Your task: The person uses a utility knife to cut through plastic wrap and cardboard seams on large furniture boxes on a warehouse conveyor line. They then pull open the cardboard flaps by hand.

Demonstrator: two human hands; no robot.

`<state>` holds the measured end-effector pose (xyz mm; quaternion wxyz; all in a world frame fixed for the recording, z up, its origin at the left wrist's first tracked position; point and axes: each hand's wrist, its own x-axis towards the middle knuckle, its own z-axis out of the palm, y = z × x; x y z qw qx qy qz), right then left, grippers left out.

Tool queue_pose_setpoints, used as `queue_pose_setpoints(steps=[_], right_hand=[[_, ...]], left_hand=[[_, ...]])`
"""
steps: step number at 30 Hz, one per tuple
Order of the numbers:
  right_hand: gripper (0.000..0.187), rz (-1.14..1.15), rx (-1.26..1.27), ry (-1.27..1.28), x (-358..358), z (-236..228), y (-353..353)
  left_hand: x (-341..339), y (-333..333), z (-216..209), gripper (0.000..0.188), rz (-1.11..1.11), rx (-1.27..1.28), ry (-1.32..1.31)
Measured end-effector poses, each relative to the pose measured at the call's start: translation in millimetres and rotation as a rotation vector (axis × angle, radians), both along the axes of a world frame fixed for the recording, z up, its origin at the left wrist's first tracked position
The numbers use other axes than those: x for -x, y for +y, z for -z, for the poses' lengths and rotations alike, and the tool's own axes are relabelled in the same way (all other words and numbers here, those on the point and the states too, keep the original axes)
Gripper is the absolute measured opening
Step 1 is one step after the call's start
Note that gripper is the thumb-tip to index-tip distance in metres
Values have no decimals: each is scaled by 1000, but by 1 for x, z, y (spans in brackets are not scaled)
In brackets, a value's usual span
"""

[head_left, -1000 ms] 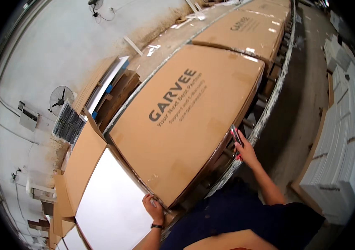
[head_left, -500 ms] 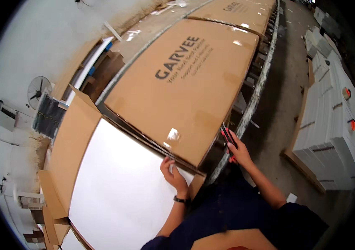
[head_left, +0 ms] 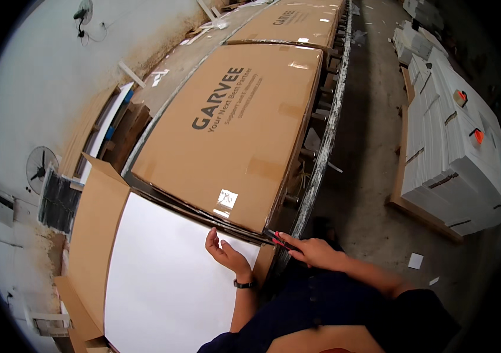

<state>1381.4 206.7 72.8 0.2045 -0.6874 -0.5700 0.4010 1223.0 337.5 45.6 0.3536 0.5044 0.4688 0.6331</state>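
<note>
One red-and-black cutter [head_left: 278, 240] is gripped in the right hand [head_left: 319, 255], its tip held close to the near right corner of a closed brown box [head_left: 227, 159]. The left hand [head_left: 229, 257] is held open, fingers loosely bent, over a white panel [head_left: 168, 276]; whether the panel is touched cannot be told. The panel is held in an open carton [head_left: 94, 229], just nearer than the closed brown box, which is carried by a roller conveyor [head_left: 320, 165]. At right, white sheets [head_left: 433, 194] are stacked.
</note>
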Motion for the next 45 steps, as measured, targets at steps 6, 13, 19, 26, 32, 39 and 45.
queue_pose_setpoints(steps=[6, 13, 19, 26, 32, 39, 45], right_hand=[[64, -444, -120, -56, -64, 16, 14], [63, 25, -406, -335, -201, 55, -62], [56, 503, -451, -566, -434, 32, -106], [50, 818, -233, 538, -522, 50, -163], [45, 649, -24, 611, -499, 163, -155], [56, 1083, -145, 736, -590, 114, -92], [51, 1004, -283, 722, -734, 39, -15]], left_hand=[[-29, -8, -29, 27, 113, -291, 497], [-130, -13, -47, 27, 106, -242, 619], [-279, 10, 7, 39, 689, 104, 245], [-415, 81, 44, 36, 911, 510, -872], [-483, 144, 53, 46, 755, 615, -1148], [-576, 172, 78, 39, 317, 293, -648], [-675, 206, 36, 23, -73, 350, -413]])
